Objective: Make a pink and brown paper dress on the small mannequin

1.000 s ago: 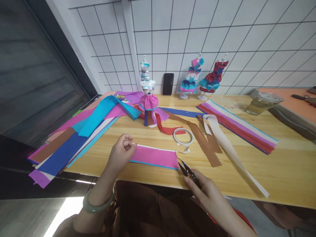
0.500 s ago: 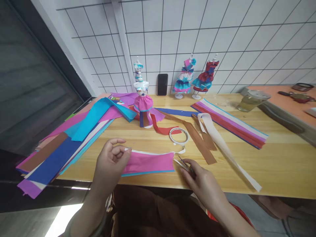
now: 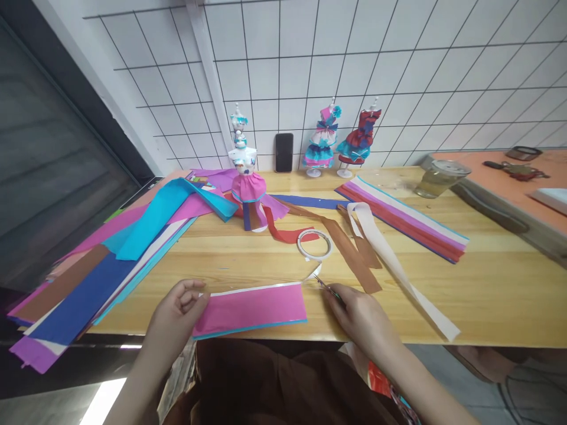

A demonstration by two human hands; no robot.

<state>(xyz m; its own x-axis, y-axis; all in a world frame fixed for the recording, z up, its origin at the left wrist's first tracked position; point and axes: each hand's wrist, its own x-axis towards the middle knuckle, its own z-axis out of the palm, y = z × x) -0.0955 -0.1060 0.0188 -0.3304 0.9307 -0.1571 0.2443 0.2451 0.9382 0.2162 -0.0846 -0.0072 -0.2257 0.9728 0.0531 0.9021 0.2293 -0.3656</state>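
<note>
A pink crepe paper strip [image 3: 252, 308] with a blue lower edge and a white band along its top lies near the table's front edge. My left hand [image 3: 179, 310] pinches its left end between thumb and fingers. In my right hand [image 3: 358, 316] is a pair of small scissors [image 3: 326, 287], blades pointing left toward the strip's upper right corner. A short white tape tail [image 3: 314, 272] rises from that corner, close to the blade tips. Just behind it lies a white tape roll [image 3: 301, 242], flat on the table.
Coloured paper strips [image 3: 93, 295] are piled at left. A small dress form [image 3: 245, 171] in a pink skirt stands behind; two dressed forms [image 3: 321, 144] stand by the wall near a phone [image 3: 284, 152]. Brown strips [image 3: 349, 257], a white strip [image 3: 398, 274] and a cup [image 3: 440, 179] are at right.
My left hand has moved left and toward me with the pink strip, which now looks flatter. The scissors now point at the tape tail above the strip's corner.
</note>
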